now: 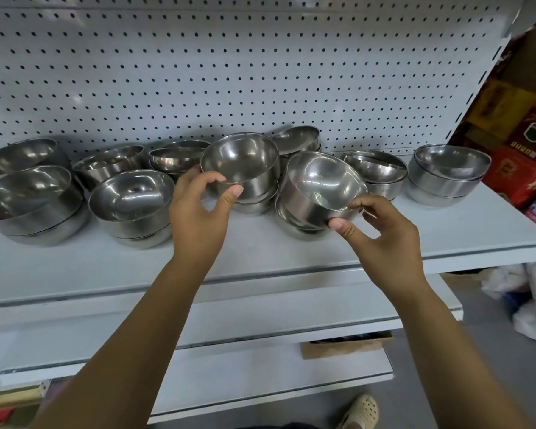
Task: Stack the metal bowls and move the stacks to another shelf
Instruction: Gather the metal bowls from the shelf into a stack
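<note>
Left grip (pixel 198 212): pinching the upright bowl (pixel 240 164) by its rim, at the middle of the shelf (pixel 260 252).
Right grip (pixel 381 239): holding the tilted bowl (pixel 322 187), right of shelf middle.

We're in a shop here: tiered pale grey metal display shelves (pixel 291 252) against a white perforated pegboard back panel (pixel 229 72), many identical shiny steel bowls (pixel 130 196) laid out, red printed boxes (pixel 514 178) stacked alongside.

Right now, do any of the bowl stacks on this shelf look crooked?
Yes. In the stack beyond the right hand, the top bowl sits tilted, not nested flat; the far-left stack leans too.
</note>
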### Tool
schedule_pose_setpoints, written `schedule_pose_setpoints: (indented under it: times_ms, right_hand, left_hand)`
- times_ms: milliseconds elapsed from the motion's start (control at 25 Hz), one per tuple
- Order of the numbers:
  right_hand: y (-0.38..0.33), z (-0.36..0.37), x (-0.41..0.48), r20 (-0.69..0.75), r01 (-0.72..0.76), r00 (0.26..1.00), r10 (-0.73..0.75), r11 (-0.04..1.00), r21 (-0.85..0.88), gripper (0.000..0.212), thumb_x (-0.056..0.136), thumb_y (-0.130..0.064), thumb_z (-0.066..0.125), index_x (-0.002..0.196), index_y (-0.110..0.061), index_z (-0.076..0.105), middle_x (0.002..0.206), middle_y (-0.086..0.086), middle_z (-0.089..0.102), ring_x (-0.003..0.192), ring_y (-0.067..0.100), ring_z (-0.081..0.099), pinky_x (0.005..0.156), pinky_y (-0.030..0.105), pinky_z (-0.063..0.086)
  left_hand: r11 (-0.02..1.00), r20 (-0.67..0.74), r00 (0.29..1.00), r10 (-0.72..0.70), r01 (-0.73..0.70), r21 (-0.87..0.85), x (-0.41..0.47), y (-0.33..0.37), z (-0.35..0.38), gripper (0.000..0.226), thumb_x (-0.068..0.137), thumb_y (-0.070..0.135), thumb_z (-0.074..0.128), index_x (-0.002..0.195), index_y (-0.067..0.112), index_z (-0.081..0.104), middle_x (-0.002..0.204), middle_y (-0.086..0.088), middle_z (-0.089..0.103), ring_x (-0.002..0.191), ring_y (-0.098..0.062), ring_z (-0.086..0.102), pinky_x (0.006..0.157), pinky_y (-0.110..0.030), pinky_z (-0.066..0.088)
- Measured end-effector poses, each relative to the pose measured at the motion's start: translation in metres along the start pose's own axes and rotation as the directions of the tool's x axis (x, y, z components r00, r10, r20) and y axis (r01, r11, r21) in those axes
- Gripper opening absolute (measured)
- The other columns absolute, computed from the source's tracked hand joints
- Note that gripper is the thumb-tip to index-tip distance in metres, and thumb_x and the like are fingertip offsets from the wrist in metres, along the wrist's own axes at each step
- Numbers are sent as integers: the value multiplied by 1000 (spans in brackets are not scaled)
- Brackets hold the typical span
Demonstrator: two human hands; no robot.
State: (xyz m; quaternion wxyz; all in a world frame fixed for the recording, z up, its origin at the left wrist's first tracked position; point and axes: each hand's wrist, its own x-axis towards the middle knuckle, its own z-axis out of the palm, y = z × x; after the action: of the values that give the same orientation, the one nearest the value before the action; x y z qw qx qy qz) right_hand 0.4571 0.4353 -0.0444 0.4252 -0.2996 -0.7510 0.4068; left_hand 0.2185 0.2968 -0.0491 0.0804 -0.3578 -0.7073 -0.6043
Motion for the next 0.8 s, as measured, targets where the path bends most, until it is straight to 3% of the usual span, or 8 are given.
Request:
schedule_pose_setpoints:
  times_ms: [120,240,360,560,640,720,800]
  right_hand:
    - [2,4,-4,-14,9,1000,-8,1000,29,32,79,-48,81,104,-35,66,106,-25,69,115,-1,61,104,15,45]
    - [6,10,-8,-30,9,1000,-8,999,43,31,84,-42,81,107,-29,66,107,-20,69,116,5,62,108,23,46]
    - [8,21,-10,-32,-22,999,25,996,90,30,87,-37,82,110,-26,67,107,-16,70,114,7,64,111,32,48]
    - [4,40,-10,-17,-8,1000,11,988,151,27,88,-29,83,109,-24,68,103,-20,70,107,4,66,109,31,49]
    - [2,45,-9,-5,2,1000,-1,989,150,28,87,-29,84,110,-23,68,105,-14,71,106,9,66,107,33,50]
    - [-1,48,-8,10,10,1000,-11,992,128,29,87,-31,84,110,-23,68,108,-10,71,106,15,66,105,37,51]
    - [-5,51,-7,14,15,1000,-17,992,123,30,86,-31,84,110,-25,68,108,-9,71,101,19,67,101,39,52]
  left_hand:
    - [1000,-30,999,-26,26,-5,-26,5,-15,19,90,28,80,106,26,70,121,-11,66,121,-23,59,106,-36,46]
    - [999,-50,998,-35,37,22,-56,-6,-29,21,91,33,79,107,26,69,119,-8,65,120,-20,60,106,-39,48]
    - [999,17,999,-43,42,27,-77,-19,-39,24,92,43,72,109,27,65,116,-1,63,116,-16,60,105,-41,51]
    - [998,113,994,-5,-2,63,-80,-37,-49,28,91,43,70,112,26,64,123,-3,62,128,-26,58,107,-51,49]
    - [997,141,989,-40,31,65,-75,-40,-49,37,88,48,71,119,28,61,129,5,61,132,-17,56,110,-46,48]
    - [994,159,982,-104,107,-11,-70,-42,-49,54,84,50,75,130,31,56,132,22,60,130,-4,56,113,-36,47]
    - [981,178,973,-148,168,-102,-67,-45,-52,71,78,49,81,140,36,48,135,32,57,133,0,54,114,-30,45]
